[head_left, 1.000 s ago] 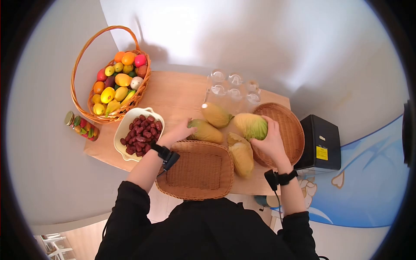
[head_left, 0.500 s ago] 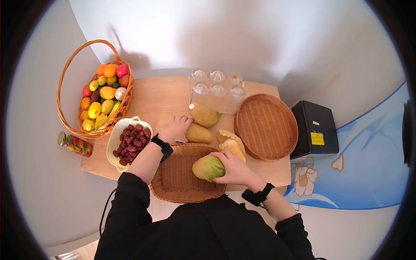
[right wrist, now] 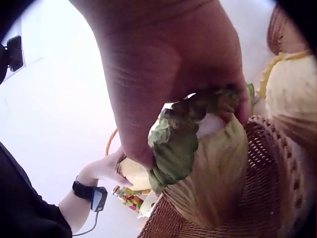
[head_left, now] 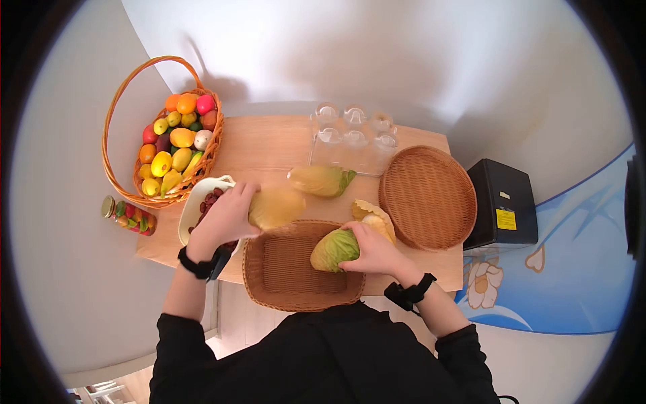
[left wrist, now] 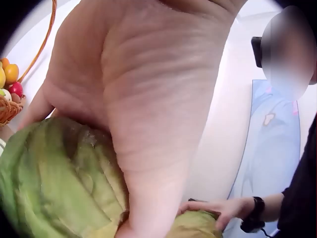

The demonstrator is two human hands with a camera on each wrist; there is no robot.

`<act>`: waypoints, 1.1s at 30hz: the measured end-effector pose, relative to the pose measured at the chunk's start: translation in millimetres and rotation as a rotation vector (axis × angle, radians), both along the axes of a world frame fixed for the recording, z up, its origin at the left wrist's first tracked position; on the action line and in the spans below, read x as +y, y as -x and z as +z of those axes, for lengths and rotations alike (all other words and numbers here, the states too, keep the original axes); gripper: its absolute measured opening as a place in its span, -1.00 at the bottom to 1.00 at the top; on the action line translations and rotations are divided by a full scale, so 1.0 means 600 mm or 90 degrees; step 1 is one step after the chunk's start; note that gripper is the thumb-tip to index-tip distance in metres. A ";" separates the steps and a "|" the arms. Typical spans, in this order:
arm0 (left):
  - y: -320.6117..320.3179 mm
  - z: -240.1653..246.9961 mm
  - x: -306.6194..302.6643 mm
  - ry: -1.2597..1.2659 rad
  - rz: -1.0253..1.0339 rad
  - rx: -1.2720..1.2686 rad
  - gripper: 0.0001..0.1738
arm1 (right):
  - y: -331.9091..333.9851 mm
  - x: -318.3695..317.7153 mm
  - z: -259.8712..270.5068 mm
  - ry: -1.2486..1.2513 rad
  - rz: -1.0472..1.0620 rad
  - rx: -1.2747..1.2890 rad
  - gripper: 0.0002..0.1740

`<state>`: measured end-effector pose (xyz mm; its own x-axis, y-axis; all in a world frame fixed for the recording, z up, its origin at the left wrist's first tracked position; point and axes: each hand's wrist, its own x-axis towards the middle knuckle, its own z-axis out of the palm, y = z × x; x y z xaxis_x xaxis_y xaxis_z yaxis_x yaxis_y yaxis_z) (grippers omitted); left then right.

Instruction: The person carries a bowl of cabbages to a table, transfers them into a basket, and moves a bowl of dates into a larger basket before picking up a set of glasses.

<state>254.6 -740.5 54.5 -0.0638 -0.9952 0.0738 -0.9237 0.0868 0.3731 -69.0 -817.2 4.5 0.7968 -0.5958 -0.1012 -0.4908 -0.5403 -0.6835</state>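
Observation:
My left hand [head_left: 229,214] grips a napa cabbage [head_left: 277,207], blurred in the head view, at the far left edge of the rectangular wicker basket [head_left: 276,266]. In the left wrist view this cabbage [left wrist: 59,183] shows green leaves under the palm. My right hand [head_left: 373,250] holds a second napa cabbage [head_left: 334,251] by its leafy green end, low over the right side of that basket. Another cabbage [head_left: 321,182] lies on the table behind the basket. A yellowish cabbage [head_left: 377,221] lies beyond the right hand, partly hidden by it.
A cream bowl [head_left: 190,210] of red dates stands under my left forearm. Behind it are a handled fruit basket [head_left: 214,149] and a jar [head_left: 129,215]. A round wicker tray [head_left: 427,198] lies at right, beside a black box [head_left: 501,202]. Clear cups [head_left: 355,138] stand at the back.
My right hand has brought its cabbage from beside the round tray to the rectangular basket. My left hand has picked up a cabbage from the table and moved it left.

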 end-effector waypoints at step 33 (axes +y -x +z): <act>0.023 -0.040 0.082 0.047 -0.051 0.009 -0.11 | -0.076 -0.096 -0.039 0.144 -0.143 -0.143 -0.43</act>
<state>240.9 -691.5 30.8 -0.1407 -0.9790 0.1475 -0.9076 0.1870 0.3760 -23.5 -874.6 -19.0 0.6316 -0.7449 0.2151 -0.4649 -0.5859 -0.6638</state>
